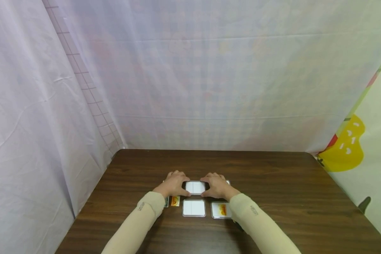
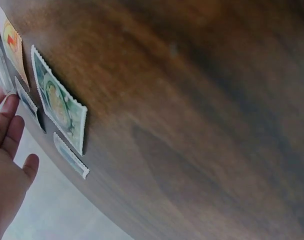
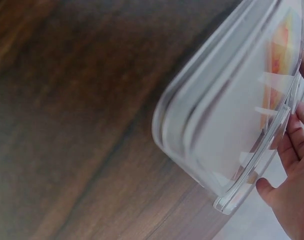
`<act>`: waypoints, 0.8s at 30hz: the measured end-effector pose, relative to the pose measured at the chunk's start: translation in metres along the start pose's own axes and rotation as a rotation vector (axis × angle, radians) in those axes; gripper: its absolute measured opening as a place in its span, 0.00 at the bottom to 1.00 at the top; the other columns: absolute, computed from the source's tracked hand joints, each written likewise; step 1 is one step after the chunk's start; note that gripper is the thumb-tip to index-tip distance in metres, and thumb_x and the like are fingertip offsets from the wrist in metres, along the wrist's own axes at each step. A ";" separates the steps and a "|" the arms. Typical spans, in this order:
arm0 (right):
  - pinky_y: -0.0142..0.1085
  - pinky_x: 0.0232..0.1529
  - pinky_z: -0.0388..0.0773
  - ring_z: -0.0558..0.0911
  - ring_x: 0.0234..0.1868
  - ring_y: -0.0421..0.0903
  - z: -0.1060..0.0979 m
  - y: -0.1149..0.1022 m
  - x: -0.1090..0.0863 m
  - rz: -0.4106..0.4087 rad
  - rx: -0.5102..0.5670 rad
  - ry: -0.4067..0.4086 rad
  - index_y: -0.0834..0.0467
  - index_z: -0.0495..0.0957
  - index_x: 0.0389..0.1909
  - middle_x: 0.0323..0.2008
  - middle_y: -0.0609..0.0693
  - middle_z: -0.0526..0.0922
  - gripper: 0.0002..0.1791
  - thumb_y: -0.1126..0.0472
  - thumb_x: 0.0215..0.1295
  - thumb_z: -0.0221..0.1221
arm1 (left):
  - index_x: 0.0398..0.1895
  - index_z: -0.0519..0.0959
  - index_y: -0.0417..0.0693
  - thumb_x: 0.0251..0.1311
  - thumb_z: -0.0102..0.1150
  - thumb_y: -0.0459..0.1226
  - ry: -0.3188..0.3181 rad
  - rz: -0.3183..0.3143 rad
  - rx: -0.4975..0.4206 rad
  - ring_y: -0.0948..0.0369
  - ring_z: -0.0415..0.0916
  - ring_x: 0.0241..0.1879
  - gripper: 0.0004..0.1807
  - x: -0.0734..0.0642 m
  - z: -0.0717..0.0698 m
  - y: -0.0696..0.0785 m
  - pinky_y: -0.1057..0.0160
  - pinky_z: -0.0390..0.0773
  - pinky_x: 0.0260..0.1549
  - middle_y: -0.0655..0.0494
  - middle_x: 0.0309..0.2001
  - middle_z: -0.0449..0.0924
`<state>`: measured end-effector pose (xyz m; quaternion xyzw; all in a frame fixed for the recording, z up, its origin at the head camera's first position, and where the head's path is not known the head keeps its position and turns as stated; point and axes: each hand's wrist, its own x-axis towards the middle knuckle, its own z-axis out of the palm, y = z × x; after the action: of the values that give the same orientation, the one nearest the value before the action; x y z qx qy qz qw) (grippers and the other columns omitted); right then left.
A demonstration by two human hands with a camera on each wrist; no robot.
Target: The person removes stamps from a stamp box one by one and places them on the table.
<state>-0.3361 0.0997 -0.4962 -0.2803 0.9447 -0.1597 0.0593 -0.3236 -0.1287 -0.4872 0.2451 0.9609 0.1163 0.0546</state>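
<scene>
Though Some Work Is Looking Done, More Is Waiting

While the left hand (image 1: 175, 184) and the right hand (image 1: 218, 186) are gripping opposite ends of a clear case (image 1: 195, 187), that case is showing only a white, divided face between them (whether it is resting on the table (image 1: 273, 183) or being held just above, I cannot tell). Nearer the person, a second white case (image 1: 194, 208) is showing no stamp either. Just beside it, a third case (image 1: 215, 208) is displaying an orange-yellow stamp (image 1: 222, 210), so that one is looking finished. A further case (image 1: 228, 182) is mostly hiding behind the right hand, its contents unreadable. Near the left hand, an orange stamp (image 2: 12, 45), a green stamp (image 2: 59, 100) and two darker stamps (image 2: 71, 156) are lying loose. By my judgement the work is standing partway: one stamp is sitting housed, four are lying uncased.
</scene>
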 end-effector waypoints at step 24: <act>0.63 0.63 0.59 0.70 0.64 0.58 0.001 0.001 -0.006 -0.009 0.011 0.051 0.56 0.75 0.64 0.61 0.57 0.74 0.37 0.45 0.55 0.71 | 0.67 0.72 0.48 0.58 0.67 0.56 -0.038 -0.060 -0.119 0.47 0.60 0.67 0.38 -0.002 -0.008 0.001 0.43 0.54 0.66 0.46 0.65 0.69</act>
<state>-0.3316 0.1036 -0.4969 -0.2800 0.9437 -0.1724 0.0361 -0.3233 -0.1305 -0.4794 0.2149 0.9579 0.1670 0.0909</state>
